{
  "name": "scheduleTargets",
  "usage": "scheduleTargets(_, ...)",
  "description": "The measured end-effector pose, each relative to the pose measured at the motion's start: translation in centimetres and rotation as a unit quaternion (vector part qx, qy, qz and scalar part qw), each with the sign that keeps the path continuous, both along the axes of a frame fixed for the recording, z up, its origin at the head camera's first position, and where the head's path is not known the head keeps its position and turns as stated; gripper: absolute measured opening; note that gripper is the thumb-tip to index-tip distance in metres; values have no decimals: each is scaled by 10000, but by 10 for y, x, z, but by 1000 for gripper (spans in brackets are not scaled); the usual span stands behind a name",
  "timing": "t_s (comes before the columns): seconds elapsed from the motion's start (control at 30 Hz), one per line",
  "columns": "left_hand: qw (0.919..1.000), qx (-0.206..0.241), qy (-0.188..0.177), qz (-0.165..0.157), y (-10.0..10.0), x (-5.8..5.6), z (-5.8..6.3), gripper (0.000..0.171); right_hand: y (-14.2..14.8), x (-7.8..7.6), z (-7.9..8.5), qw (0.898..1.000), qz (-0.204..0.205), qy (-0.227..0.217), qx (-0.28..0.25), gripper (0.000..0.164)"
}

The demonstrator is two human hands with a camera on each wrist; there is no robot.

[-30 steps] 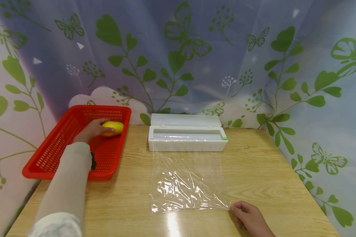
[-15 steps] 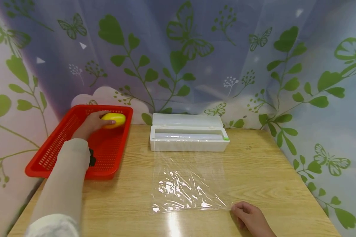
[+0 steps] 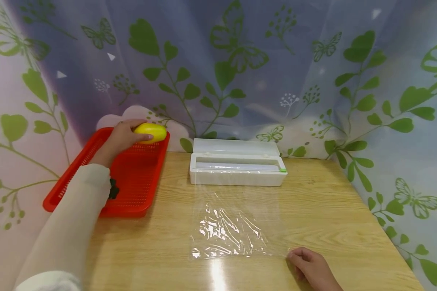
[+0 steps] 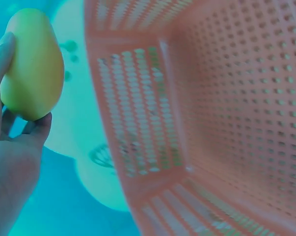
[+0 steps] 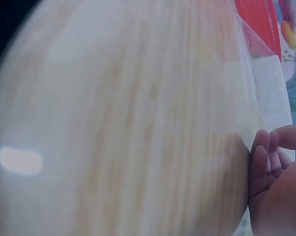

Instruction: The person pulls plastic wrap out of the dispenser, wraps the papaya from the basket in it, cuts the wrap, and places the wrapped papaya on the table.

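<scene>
My left hand (image 3: 123, 139) grips a smooth yellow mango (image 3: 151, 132) above the far end of a red plastic basket (image 3: 153, 184). In the left wrist view, the thumb and fingers wrap the mango (image 4: 34, 66), which is outside the basket's slotted wall (image 4: 108, 113). At the table's front, my right hand (image 3: 311, 264) pinches the near right corner of a clear sheet of cling film (image 3: 236, 230). That film runs from a white dispenser box (image 3: 236, 178), whose lid stands open, and lies stretched over the wood.
A small dark object (image 3: 113, 188) sits in the basket, partly hidden by the left sleeve (image 3: 71, 214). The wooden table (image 3: 335, 210) backs onto a patterned curtain (image 3: 247, 81). A green slider (image 3: 283, 170) is at the box's right end.
My left hand has lifted the mango from inside the basket up to the height of its far rim. The right hand stays at the film's corner. The view has shifted slightly left.
</scene>
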State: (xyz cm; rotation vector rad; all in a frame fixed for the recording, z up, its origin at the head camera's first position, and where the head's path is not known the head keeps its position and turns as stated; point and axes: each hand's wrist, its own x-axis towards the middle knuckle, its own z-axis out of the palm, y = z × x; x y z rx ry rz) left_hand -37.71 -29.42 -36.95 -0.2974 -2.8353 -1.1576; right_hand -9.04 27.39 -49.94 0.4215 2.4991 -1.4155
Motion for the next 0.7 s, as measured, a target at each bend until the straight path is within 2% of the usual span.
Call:
scheduleTargets(0.17, 9992, 288, 259, -49, 19, 11, 18, 81, -2, 0, 0, 9999, -91, 55, 85, 25)
scheduleTargets(0.3, 9985, 432, 327, -88, 33, 20, 27, 79, -3, 0, 0, 9998, -92, 109, 118, 23)
scheduleTargets(0.7, 9937, 925, 308, -557, 78, 53, 30, 73, -4, 1, 0, 9999, -100, 95, 5, 22)
